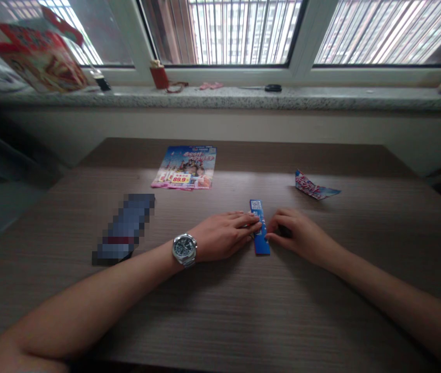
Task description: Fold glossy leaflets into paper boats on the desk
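Note:
A narrow blue folded paper strip (260,228) lies on the wooden table (220,300) between both hands. My left hand (224,235), with a steel wristwatch, lies flat with its fingers stretched out and its fingertips pressing on the strip's left edge. My right hand (296,235) has its fingers curled and pinched against the strip's right edge. A stack of colourful flyers (185,167) lies farther back, left of centre. A folded colourful paper piece (313,187) rests at the back right.
A dark blurred-out object (125,228) lies on the table to the left. The stone windowsill (220,97) behind holds a red packet (40,57), a small red box (159,75), pink bits and a black item (273,88).

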`<action>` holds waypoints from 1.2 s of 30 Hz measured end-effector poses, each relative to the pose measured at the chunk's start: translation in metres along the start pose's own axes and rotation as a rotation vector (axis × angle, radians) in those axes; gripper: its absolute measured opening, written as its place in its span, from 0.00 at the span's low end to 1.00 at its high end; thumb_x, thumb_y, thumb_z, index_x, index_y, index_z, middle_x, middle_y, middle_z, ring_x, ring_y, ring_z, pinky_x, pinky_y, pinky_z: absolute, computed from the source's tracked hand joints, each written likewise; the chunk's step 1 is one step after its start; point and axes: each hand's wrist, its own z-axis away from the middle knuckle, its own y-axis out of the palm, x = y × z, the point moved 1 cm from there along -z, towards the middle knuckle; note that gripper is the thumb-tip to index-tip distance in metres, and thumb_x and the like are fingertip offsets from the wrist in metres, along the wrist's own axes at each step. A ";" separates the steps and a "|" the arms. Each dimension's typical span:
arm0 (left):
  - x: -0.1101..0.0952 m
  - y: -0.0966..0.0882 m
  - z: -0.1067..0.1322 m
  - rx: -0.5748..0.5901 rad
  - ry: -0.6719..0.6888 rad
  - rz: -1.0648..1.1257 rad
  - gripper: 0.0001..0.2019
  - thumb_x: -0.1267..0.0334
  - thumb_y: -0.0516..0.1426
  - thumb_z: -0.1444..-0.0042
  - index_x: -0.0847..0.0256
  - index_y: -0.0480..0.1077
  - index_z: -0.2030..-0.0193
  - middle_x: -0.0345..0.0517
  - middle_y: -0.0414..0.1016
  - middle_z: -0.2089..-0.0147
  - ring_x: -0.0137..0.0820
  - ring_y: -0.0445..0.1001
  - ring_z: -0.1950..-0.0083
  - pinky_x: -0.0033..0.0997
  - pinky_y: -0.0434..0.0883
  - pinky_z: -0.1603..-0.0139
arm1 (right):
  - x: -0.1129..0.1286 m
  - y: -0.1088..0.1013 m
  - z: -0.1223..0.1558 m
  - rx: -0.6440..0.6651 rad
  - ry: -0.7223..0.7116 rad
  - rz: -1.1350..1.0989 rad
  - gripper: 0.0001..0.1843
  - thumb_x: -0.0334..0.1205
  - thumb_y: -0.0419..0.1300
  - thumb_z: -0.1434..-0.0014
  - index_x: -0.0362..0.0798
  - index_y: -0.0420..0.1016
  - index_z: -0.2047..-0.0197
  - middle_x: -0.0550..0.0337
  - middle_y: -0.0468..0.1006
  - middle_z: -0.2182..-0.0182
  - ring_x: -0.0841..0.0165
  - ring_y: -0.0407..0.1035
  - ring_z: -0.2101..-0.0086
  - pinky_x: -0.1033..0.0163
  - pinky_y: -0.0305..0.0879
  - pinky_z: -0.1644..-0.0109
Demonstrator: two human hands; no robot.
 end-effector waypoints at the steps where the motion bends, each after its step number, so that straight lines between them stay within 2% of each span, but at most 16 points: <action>1: 0.000 0.000 0.000 0.003 -0.002 0.001 0.22 0.62 0.45 0.27 0.62 0.61 0.31 0.53 0.64 0.30 0.37 0.65 0.31 0.40 0.60 0.27 | 0.002 0.000 0.002 0.011 -0.005 -0.001 0.04 0.35 0.66 0.40 0.49 0.75 0.66 0.57 0.75 0.66 0.62 0.68 0.62 0.58 0.63 0.58; 12: 0.000 0.000 0.000 0.006 -0.004 -0.009 0.22 0.62 0.46 0.28 0.61 0.61 0.30 0.53 0.63 0.30 0.38 0.65 0.31 0.42 0.61 0.28 | 0.017 0.007 0.023 0.037 -0.023 -0.003 0.04 0.36 0.65 0.38 0.49 0.74 0.65 0.56 0.75 0.65 0.61 0.67 0.61 0.57 0.64 0.57; 20: 0.001 0.001 0.002 -0.019 0.002 0.007 0.21 0.62 0.47 0.28 0.61 0.61 0.31 0.53 0.64 0.30 0.38 0.66 0.31 0.42 0.61 0.28 | 0.018 0.004 0.024 0.038 -0.026 -0.028 0.04 0.38 0.64 0.37 0.50 0.74 0.64 0.55 0.76 0.64 0.60 0.68 0.60 0.55 0.65 0.56; 25: 0.000 0.001 0.002 -0.019 -0.002 0.000 0.22 0.61 0.45 0.27 0.61 0.60 0.30 0.52 0.63 0.30 0.37 0.65 0.31 0.41 0.60 0.27 | 0.014 -0.001 0.020 0.048 -0.012 -0.082 0.04 0.39 0.62 0.35 0.51 0.75 0.63 0.56 0.76 0.64 0.63 0.70 0.63 0.60 0.67 0.60; 28: 0.000 0.002 0.001 -0.016 0.005 -0.002 0.22 0.61 0.45 0.28 0.61 0.60 0.30 0.53 0.64 0.30 0.37 0.65 0.31 0.41 0.60 0.27 | 0.010 0.000 0.015 -0.015 -0.017 -0.093 0.04 0.39 0.59 0.34 0.51 0.76 0.58 0.55 0.76 0.61 0.64 0.72 0.62 0.60 0.69 0.59; 32: 0.000 0.004 0.001 -0.025 -0.002 -0.009 0.22 0.61 0.46 0.28 0.62 0.59 0.30 0.53 0.64 0.30 0.38 0.64 0.30 0.41 0.60 0.27 | 0.003 0.002 0.008 -0.126 -0.096 0.018 0.12 0.39 0.55 0.31 0.51 0.75 0.48 0.50 0.77 0.53 0.59 0.71 0.52 0.52 0.69 0.48; 36: 0.000 0.005 0.002 -0.025 -0.010 -0.013 0.23 0.59 0.47 0.28 0.62 0.60 0.30 0.54 0.63 0.30 0.40 0.65 0.31 0.44 0.61 0.28 | -0.003 0.007 0.006 -0.148 -0.129 0.151 0.19 0.39 0.54 0.30 0.54 0.72 0.39 0.51 0.75 0.42 0.56 0.68 0.45 0.45 0.66 0.40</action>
